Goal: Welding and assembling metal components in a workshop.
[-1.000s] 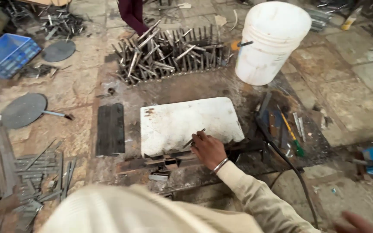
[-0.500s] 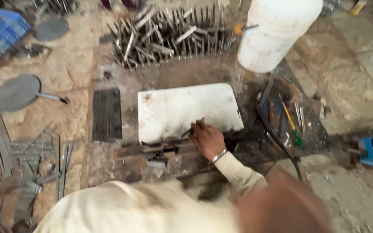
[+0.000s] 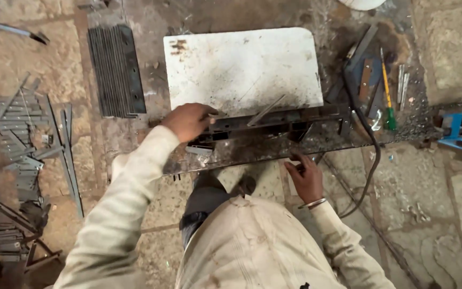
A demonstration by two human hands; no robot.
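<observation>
Apparently the work is in its middle: the left hand (image 3: 187,121) is closed on the left end of the dark metal frame (image 3: 274,122), while the right hand (image 3: 307,179) rests half-open on the bench edge at five o'clock. At twelve o'clock lies the white plate (image 3: 241,67); cut steel strips (image 3: 114,70) wait at ten o'clock.

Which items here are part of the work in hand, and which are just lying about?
In hand:
- left hand on the dark metal frame
- thin rod lying across the frame
- right hand at the workplate's near edge

Lying about:
- white sheet
- stacked dark strips
- scrap bars
- green-handled screwdriver
- black cable
</observation>
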